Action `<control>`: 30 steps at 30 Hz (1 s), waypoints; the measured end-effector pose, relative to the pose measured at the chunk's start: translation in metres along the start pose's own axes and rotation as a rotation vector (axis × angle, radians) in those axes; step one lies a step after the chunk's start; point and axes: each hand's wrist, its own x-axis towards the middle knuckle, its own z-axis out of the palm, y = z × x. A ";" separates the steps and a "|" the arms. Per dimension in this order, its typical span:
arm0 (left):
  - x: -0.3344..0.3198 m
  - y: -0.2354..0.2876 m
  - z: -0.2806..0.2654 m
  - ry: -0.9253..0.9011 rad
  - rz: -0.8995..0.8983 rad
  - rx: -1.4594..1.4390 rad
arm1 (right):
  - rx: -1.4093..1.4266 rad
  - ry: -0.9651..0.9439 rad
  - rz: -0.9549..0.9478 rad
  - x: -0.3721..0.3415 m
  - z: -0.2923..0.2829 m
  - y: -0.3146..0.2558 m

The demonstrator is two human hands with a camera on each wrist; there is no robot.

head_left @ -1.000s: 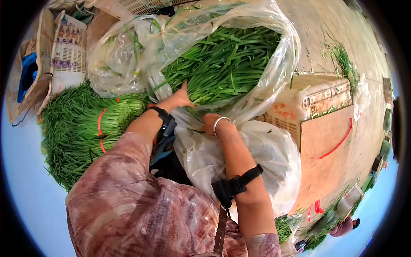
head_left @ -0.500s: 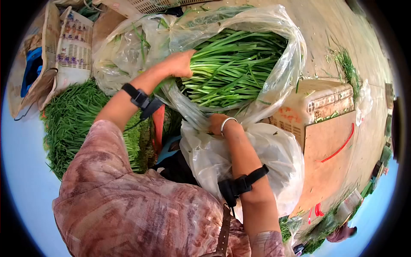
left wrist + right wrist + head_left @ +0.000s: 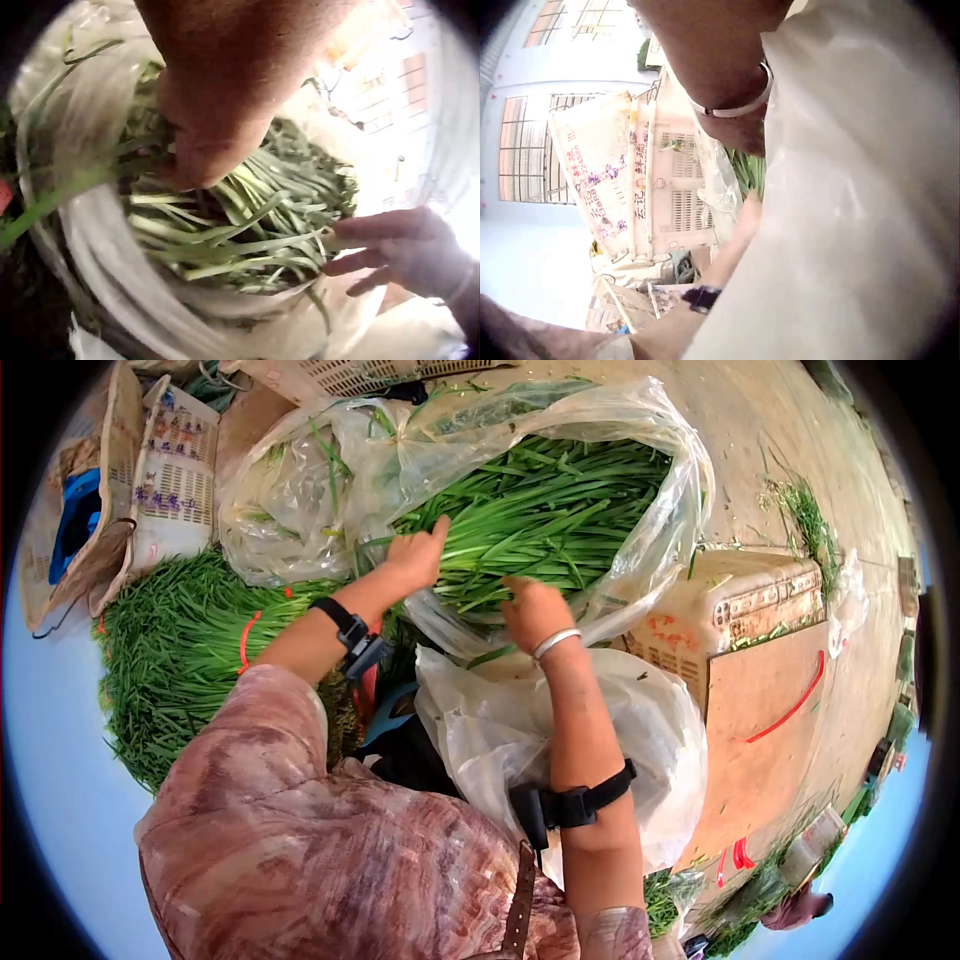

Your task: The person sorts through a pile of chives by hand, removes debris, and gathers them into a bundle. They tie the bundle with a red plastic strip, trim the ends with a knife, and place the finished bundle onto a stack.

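Long garlic chives [image 3: 560,510] lie in a clear plastic bag [image 3: 690,470], pale stem ends toward my left hand [image 3: 415,558]. That hand rests at the stem ends with its thumb straight out; its other fingers are largely hidden. In the left wrist view the left hand [image 3: 217,135] covers part of the stems. My right hand [image 3: 538,612], wearing a white bangle, is at the bag's near side over the chives. Its fingers, extended in the left wrist view, touch the leaf edge; the right hand [image 3: 405,251] grips nothing there.
Tied chives with a red band [image 3: 248,640] stand at left. White plastic sheeting [image 3: 640,710] bulges under the right forearm. A crate [image 3: 740,595] and a brown board [image 3: 770,700] are at right; printed crates [image 3: 175,470] stand upper left. Another person [image 3: 797,908] is far off.
My left hand moved up over the stem ends, then slightly back down. The right hand left the bag's near edge and moved up over the chives. More pale stems show than at first.
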 end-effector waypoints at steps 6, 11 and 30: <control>0.003 -0.003 -0.043 0.017 0.015 -0.090 | -0.105 0.480 0.067 0.009 -0.023 -0.001; -0.005 0.011 -0.063 -0.079 0.083 0.041 | -0.064 0.606 -0.374 0.029 -0.031 -0.034; 0.011 0.013 -0.133 -0.431 0.154 -0.945 | -0.179 0.499 -0.551 0.097 -0.015 -0.036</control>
